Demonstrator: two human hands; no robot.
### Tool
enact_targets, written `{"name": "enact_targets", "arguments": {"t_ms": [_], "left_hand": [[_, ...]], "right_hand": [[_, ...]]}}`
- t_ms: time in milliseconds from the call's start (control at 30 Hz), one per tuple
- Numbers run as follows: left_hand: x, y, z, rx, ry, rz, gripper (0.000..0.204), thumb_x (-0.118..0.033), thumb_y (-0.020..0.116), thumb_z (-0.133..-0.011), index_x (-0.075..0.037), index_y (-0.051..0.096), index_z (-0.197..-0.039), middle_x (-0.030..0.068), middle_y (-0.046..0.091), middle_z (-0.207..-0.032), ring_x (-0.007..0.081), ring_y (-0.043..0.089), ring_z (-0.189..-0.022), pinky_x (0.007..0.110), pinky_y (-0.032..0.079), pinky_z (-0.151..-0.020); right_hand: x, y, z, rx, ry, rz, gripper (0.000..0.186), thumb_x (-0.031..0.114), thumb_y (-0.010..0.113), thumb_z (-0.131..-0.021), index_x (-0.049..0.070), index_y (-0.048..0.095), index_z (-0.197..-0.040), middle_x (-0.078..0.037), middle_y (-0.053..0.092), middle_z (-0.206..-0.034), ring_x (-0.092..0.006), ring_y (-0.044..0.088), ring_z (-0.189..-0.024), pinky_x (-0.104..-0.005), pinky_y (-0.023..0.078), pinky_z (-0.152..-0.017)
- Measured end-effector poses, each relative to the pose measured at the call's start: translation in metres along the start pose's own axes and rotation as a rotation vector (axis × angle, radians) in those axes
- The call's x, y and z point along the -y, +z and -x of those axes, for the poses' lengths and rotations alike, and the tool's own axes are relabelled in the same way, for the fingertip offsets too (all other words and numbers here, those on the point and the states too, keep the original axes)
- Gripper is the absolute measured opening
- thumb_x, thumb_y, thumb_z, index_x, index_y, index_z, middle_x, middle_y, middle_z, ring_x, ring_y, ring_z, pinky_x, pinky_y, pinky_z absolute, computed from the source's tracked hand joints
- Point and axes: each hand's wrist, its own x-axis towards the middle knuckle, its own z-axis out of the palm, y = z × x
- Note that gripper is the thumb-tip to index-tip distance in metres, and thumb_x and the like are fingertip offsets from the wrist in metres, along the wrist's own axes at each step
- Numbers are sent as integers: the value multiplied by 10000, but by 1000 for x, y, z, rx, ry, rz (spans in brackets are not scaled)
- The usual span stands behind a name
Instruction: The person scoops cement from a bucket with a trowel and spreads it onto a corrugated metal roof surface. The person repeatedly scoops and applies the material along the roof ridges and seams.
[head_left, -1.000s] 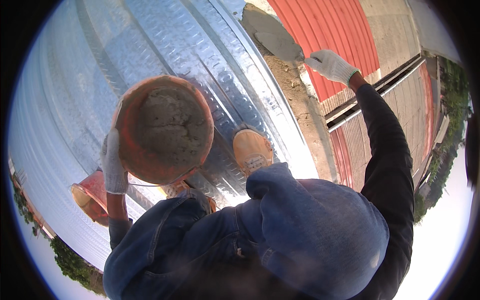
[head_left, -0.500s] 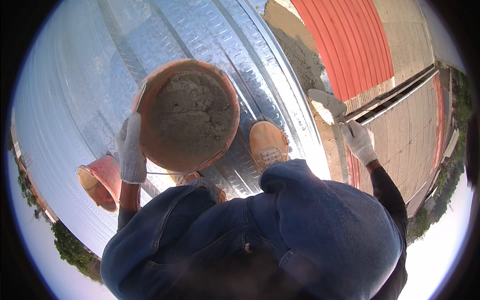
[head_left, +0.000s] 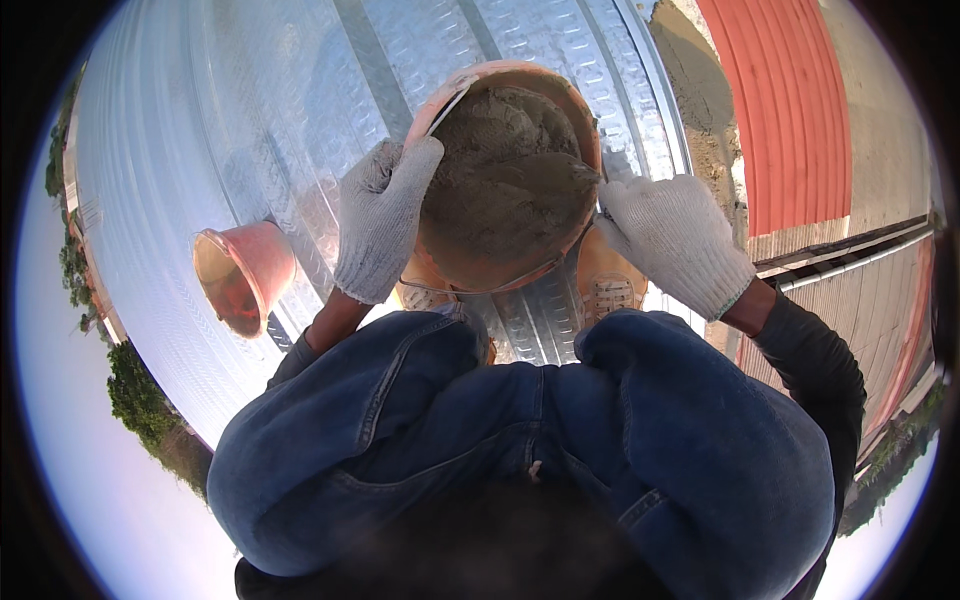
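Mortar (head_left: pixel 500 225) is sitting in the orange bucket (head_left: pixel 503 70) before us. We are gripping its rim with our left hand (head_left: pixel 388 215), thumb over the edge, while our right hand (head_left: pixel 680 235) is holding the trowel (head_left: pixel 553 180), fingers curled, its blade resting in the mortar. Beside us, metal sheeting (head_left: pixel 220 130) is bearing a second bucket (head_left: pixel 262 258).

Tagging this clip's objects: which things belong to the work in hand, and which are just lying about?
In use:
bucket, held at its edge by the left hand
wet mortar inside it
trowel in the right hand, dipped in the mortar

Apparently just lying about:
second bucket at left, untouched
red corrugated sheet at right
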Motion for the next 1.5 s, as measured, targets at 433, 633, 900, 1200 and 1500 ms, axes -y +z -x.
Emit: {"name": "enact_targets", "arguments": {"t_ms": [433,633,900,1200,1500], "left_hand": [[12,-6,-14,18,-30,52,384,-359,819,-1061,-46,708,-869,-70,567,-782,40,478,-741,267,376,-637],[7,-1,-14,19,-36,48,354,-333,808,-1075,-44,719,-890,-81,581,-813,37,495,-770,258,393,-657],[13,-5,-19,14,-11,82,359,-346,801,-1087,-73,705,-874,-98,542,-823,29,448,-779,252,356,-669],[13,-14,-22,51,-51,12,344,-385,768,-1102,-76,729,-958,-89,557,-881,46,471,-842,260,386,-736],[17,-6,-19,-50,-65,145,296,-314,770,-1110,-83,710,-935,-82,574,-886,40,472,-824,250,400,-724]], "right_hand": [[10,10,1,163,127,-562,443,432,660,-1071,21,810,-1002,-201,774,-889,-375,781,-852,-512,618,-829],[3,8,9,119,281,-659,437,435,685,-1051,16,801,-1011,-214,758,-889,-391,771,-862,-503,603,-826],[23,24,20,-3,333,-766,426,433,689,-1056,17,781,-1038,-212,736,-851,-401,747,-821,-518,577,-780],[29,46,26,-87,325,-824,430,431,679,-1070,14,781,-1041,-221,750,-878,-427,753,-848,-524,577,-779],[23,42,37,-28,326,-1017,459,426,684,-1077,-18,794,-1108,-206,758,-905,-372,767,-830,-496,589,-791]]}}
